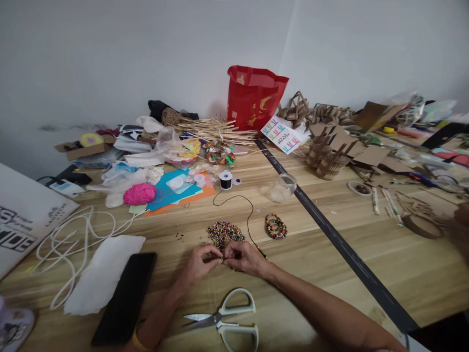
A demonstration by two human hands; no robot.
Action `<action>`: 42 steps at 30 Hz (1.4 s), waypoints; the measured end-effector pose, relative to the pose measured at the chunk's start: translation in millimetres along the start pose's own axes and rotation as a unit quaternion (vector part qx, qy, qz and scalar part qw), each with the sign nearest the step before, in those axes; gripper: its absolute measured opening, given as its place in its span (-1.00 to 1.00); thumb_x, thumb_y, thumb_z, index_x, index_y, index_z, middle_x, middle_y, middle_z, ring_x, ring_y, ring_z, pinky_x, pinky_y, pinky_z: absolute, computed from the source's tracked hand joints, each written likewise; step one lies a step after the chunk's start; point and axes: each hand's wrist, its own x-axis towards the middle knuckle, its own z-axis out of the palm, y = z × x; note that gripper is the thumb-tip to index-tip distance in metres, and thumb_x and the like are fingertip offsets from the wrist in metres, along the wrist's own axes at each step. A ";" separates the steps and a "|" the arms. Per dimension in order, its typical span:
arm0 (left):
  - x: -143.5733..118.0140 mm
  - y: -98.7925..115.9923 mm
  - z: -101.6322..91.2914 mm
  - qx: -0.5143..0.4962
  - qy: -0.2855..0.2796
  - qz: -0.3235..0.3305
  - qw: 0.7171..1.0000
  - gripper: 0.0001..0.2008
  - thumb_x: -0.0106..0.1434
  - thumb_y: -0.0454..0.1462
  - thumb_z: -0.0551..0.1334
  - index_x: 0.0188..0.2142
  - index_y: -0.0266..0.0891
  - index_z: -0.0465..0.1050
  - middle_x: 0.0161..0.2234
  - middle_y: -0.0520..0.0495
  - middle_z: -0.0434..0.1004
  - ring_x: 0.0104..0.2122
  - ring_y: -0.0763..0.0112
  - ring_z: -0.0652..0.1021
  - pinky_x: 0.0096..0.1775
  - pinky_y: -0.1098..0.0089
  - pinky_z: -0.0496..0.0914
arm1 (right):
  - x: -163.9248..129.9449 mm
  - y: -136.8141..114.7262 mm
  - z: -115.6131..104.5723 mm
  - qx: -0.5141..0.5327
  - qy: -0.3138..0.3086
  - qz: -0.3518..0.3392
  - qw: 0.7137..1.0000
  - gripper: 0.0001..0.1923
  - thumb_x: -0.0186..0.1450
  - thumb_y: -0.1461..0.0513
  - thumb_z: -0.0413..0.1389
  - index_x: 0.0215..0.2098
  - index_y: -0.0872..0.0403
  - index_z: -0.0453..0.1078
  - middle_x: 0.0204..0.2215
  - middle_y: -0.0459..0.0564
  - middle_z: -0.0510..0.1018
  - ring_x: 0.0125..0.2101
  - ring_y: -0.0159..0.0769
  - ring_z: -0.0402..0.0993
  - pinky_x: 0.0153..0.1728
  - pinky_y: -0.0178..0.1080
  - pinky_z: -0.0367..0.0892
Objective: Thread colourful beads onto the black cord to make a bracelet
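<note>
My left hand (200, 264) and my right hand (244, 257) meet fingertip to fingertip low on the wooden table (311, 264), pinching a thin black cord (249, 215). The cord runs up to a small black spool (225, 180). A few beads (262, 253) are strung on the cord by my right hand. Just beyond my fingers lies a pile of small multicoloured beads (224, 233). Finished bead bracelets (275, 226) lie stacked to the right of the pile.
White-handled scissors (227, 319) lie near my forearms, with a black phone (126, 297), white paper (104, 274) and white rope (69, 244) at the left. A clear jar (282, 187), pink yarn (139, 194), a red bag (253, 98) and cardboard models (326, 156) crowd the back.
</note>
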 end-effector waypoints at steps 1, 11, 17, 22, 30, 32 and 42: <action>-0.1 -0.4 0.1 -0.002 0.001 0.001 1.000 -0.95 -0.02 -0.39 0.29 -0.52 -0.26 0.54 -0.49 -0.06 0.60 -0.42 0.32 0.56 -0.30 0.41 0.40 | 0.0 0.4 0.0 -0.006 0.000 0.000 1.000 -0.92 0.11 0.34 0.17 -0.46 0.13 0.33 -0.59 -0.20 0.33 -0.57 -0.49 0.23 -0.54 -0.44 0.14; 0.3 4.7 0.6 0.005 -0.003 0.005 1.000 -0.94 -0.02 -0.39 0.28 -0.54 -0.24 0.53 -0.50 -0.04 0.60 -0.44 0.34 0.55 -0.31 0.42 0.40 | -1.3 -3.6 -1.0 -0.050 0.000 0.000 0.999 -0.92 0.11 0.35 0.18 -0.44 0.13 0.36 -0.59 -0.20 0.35 -0.56 -0.49 0.24 -0.52 -0.45 0.15; -0.6 3.8 1.0 -0.007 -0.001 -0.009 1.000 -0.96 -0.02 -0.36 0.27 -0.54 -0.25 0.52 -0.52 -0.03 0.59 -0.46 0.34 0.54 -0.33 0.42 0.41 | -1.3 -2.3 -0.6 -0.050 -0.001 0.002 0.999 -0.91 0.11 0.36 0.19 -0.44 0.12 0.36 -0.59 -0.21 0.35 -0.57 -0.49 0.24 -0.55 -0.45 0.14; -2.0 5.8 0.0 -0.016 -0.007 -0.013 1.000 -0.95 0.00 -0.35 0.28 -0.56 -0.26 0.51 -0.54 -0.03 0.58 -0.47 0.35 0.53 -0.34 0.42 0.39 | -0.7 -3.0 0.0 -0.029 -0.004 -0.006 1.000 -0.90 0.12 0.31 0.21 -0.43 0.11 0.35 -0.58 -0.20 0.34 -0.56 -0.49 0.24 -0.54 -0.44 0.15; -0.4 4.5 -0.7 -0.039 -0.013 -0.016 0.999 -0.92 0.04 -0.30 0.27 -0.54 -0.26 0.51 -0.53 -0.03 0.56 -0.46 0.35 0.52 -0.33 0.42 0.37 | -1.7 -9.6 -2.8 -0.012 -0.013 -0.042 0.999 -0.93 0.16 0.28 0.15 -0.45 0.12 0.33 -0.57 -0.19 0.31 -0.57 -0.49 0.19 -0.57 -0.44 0.09; 0.1 0.6 -1.2 -0.049 -0.017 -0.015 0.999 -0.90 0.04 -0.29 0.27 -0.55 -0.27 0.50 -0.54 -0.03 0.55 -0.47 0.36 0.51 -0.35 0.42 0.37 | -2.1 -10.3 -5.1 -0.033 -0.016 -0.043 0.998 -0.86 0.16 0.26 0.15 -0.51 0.13 0.31 -0.57 -0.18 0.32 -0.57 -0.49 0.17 -0.58 -0.43 0.05; 0.0 0.3 -1.3 -0.049 -0.031 0.010 0.998 -0.88 0.05 -0.27 0.28 -0.56 -0.26 0.50 -0.54 -0.02 0.54 -0.48 0.38 0.50 -0.37 0.44 0.36 | -2.3 -11.9 -2.7 0.057 -0.018 -0.001 0.998 -0.77 0.13 0.14 0.22 -0.44 0.13 0.33 -0.59 -0.20 0.31 -0.58 -0.50 0.17 -0.57 -0.43 0.10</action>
